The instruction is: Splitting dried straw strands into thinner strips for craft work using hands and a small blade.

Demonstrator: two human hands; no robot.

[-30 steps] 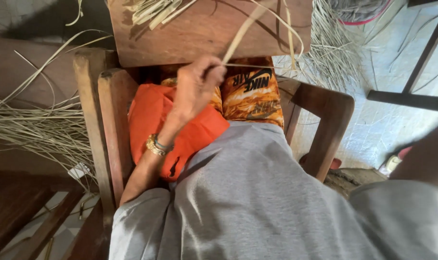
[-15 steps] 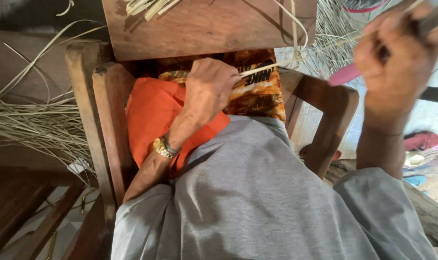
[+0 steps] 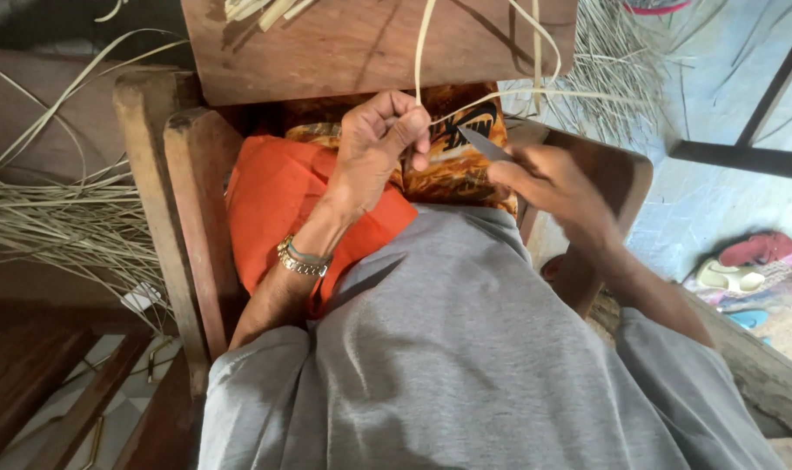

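Near: grey shirt [image 3: 466, 348]. Left hand [image 3: 374, 152] pinches a thin pale strip [image 3: 420, 52] w/ fingers shut on it. Right hand [image 3: 548, 178] grips a small knife [image 3: 483, 144], blade touching the strip. Under hands: orange cloth [image 3: 274, 209], orange-black patterned cloth [image 3: 453, 170]. Far: wood worktop [image 3: 361, 43]. Far right: pink & green sandals [image 3: 744, 265].

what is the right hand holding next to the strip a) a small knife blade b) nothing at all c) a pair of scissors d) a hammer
a: the right hand closes around a small knife, its thin grey blade pointing toward the pale cane strip pinched in the left hand.
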